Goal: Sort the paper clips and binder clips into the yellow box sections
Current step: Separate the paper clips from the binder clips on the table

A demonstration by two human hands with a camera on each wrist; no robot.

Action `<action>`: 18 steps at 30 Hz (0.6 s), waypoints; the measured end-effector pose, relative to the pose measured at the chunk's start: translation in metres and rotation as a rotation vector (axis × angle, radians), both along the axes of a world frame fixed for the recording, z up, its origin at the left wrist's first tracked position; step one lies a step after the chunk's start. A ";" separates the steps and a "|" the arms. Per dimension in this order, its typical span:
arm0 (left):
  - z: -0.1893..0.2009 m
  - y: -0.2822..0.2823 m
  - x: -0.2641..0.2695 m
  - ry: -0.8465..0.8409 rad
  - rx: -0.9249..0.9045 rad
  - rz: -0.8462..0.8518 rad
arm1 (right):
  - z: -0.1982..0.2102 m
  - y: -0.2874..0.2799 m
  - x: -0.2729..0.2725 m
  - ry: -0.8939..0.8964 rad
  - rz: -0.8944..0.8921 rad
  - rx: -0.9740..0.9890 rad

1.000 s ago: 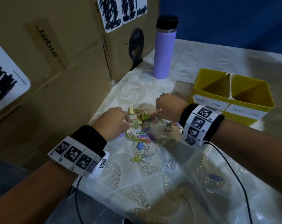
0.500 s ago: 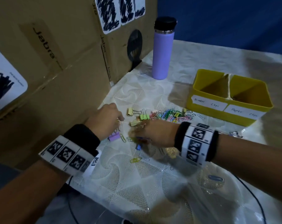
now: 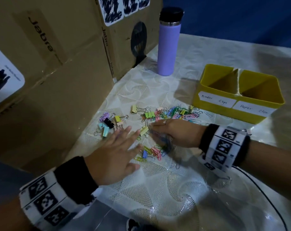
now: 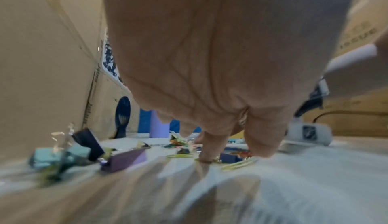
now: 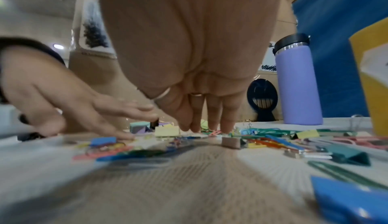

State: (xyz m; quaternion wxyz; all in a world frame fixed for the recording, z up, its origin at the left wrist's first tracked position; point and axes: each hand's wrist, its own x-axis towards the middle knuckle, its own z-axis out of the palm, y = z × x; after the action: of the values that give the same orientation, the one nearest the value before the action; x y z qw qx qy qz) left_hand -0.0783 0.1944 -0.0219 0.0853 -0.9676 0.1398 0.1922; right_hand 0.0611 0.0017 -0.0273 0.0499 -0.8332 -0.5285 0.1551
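Right now both hands lie low over the scatter of clips at the centre of the head view. Her left hand (image 3: 113,157) is spread flat, fingers straight and fanned, holding nothing; from the left wrist view one fingertip (image 4: 206,157) touches the tablecloth (image 3: 166,194) beside a yellow paper clip (image 4: 180,156). Her right hand (image 3: 176,135) is flat too, fingers straight and close together, their tips (image 5: 210,126) down among the paper clips (image 3: 178,114); I cannot tell whether anything is caught under them. A pale yellow binder clip (image 3: 144,130) sits just between the two hands' fingertips. A small group of binder clips (image 3: 108,124) lies left of centre, near the cardboard box (image 3: 58,80). Over in the right of the frame stands the yellow box (image 3: 238,95), its two sections labelled "Binder Clips" and "Paper Clips", well apart from both hands. A purple bottle (image 3: 169,45) stands upright at upper centre.
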 end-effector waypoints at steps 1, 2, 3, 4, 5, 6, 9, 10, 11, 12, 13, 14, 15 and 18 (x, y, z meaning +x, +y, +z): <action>-0.001 -0.003 0.004 0.025 -0.024 -0.012 | 0.002 0.005 0.000 0.016 -0.009 -0.070; 0.000 -0.005 0.008 0.044 -0.047 0.007 | 0.002 0.009 0.001 0.030 -0.021 -0.131; 0.001 -0.007 0.014 0.035 -0.048 0.029 | 0.003 0.011 0.000 0.028 -0.020 -0.163; 0.004 -0.010 0.022 0.034 -0.024 0.041 | 0.002 0.012 0.000 0.005 -0.011 -0.172; 0.006 -0.012 0.029 0.035 -0.024 0.039 | 0.003 0.011 -0.001 -0.033 0.006 -0.173; 0.007 -0.014 0.034 0.041 -0.021 0.024 | 0.001 0.008 -0.002 -0.066 0.017 -0.180; 0.011 -0.011 0.040 0.075 0.081 -0.014 | 0.001 -0.013 -0.012 -0.062 0.000 -0.196; 0.013 -0.008 0.040 0.081 0.104 0.006 | 0.001 -0.023 -0.016 -0.052 -0.003 -0.197; 0.015 -0.005 0.041 0.088 0.111 0.036 | 0.003 -0.032 -0.021 -0.042 -0.003 -0.192; 0.017 -0.003 0.041 0.090 0.102 0.067 | 0.007 -0.039 -0.026 -0.023 -0.001 -0.176; 0.017 -0.001 0.042 0.080 0.081 0.095 | 0.011 -0.046 -0.031 0.012 -0.004 -0.147; 0.017 -0.001 0.044 0.048 0.035 0.118 | 0.015 -0.052 -0.034 0.055 -0.018 -0.099; 0.017 -0.003 0.045 -0.010 -0.038 0.129 | 0.019 -0.058 -0.037 0.082 -0.042 -0.034; 0.016 -0.017 0.043 -0.167 -0.365 0.128 | 0.023 -0.082 -0.041 0.041 -0.164 0.128</action>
State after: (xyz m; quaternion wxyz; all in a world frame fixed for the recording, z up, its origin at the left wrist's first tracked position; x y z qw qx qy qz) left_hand -0.0349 0.1776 -0.0063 -0.0923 -0.9865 0.1027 0.0878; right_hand 0.0205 -0.0805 -0.0042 0.1262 -0.8654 -0.4663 0.1333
